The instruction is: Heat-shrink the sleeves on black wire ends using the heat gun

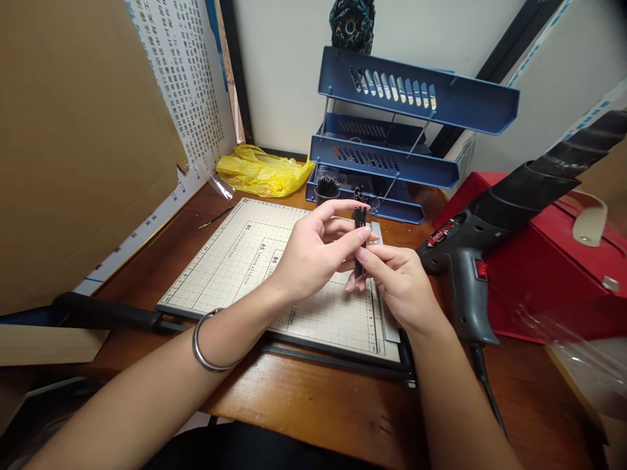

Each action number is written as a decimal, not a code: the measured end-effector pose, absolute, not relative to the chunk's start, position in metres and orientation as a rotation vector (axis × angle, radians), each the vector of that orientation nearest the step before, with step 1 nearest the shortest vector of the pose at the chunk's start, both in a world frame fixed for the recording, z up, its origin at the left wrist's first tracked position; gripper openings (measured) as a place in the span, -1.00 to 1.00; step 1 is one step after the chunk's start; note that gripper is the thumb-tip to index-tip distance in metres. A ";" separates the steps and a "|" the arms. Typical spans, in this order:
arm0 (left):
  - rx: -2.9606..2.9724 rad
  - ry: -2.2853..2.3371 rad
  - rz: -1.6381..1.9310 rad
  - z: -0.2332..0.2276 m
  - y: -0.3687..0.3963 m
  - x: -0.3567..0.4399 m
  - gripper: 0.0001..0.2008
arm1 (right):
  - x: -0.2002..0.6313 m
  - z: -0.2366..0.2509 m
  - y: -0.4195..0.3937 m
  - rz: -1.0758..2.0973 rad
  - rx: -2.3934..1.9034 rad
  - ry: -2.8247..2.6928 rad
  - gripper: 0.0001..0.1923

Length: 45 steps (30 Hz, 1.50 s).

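Both hands meet above a gridded paper cutter board [235, 261] on the wooden desk. My left hand [313, 258], with a metal bangle on its wrist, pinches the upper part of a small bundle of thin black sticks [360, 225] held upright. My right hand [399, 284] grips the same bundle from below with its fingertips. The bundle's lower end is hidden behind the fingers.
A grey heat gun [465, 261] stands right of the hands, against a red box [553, 261]. Behind are a blue three-tier paper tray [416, 91], a cup of black sticks [327, 189] and a yellow plastic bag [264, 173]. Cardboard [78, 143] rises at the left.
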<state>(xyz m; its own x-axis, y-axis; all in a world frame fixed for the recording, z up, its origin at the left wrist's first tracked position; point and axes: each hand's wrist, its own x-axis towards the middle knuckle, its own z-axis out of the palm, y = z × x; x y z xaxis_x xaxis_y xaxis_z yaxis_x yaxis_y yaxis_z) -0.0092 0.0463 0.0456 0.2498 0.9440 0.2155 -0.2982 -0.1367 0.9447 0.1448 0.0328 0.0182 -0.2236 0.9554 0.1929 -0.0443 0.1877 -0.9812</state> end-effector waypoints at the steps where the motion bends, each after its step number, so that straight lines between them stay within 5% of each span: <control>1: 1.242 0.698 1.245 0.045 0.046 -0.009 -0.68 | 0.145 0.018 0.033 1.237 -0.929 -1.437 -0.71; 17: 1.247 0.687 1.305 0.042 0.047 -0.008 -0.84 | 0.147 0.016 0.033 1.372 -0.875 -1.367 -0.75; 24: 1.212 0.671 1.297 0.041 0.050 -0.010 -0.60 | 0.147 0.016 0.033 1.347 -0.880 -1.407 -0.74; 35: 1.189 0.616 1.319 0.044 0.050 -0.011 -0.89 | 0.147 0.019 0.032 1.376 -0.889 -1.388 -0.78; 45: 1.213 0.702 1.383 0.037 0.056 -0.012 -0.75 | 0.145 0.022 0.029 1.435 -0.897 -1.376 -0.78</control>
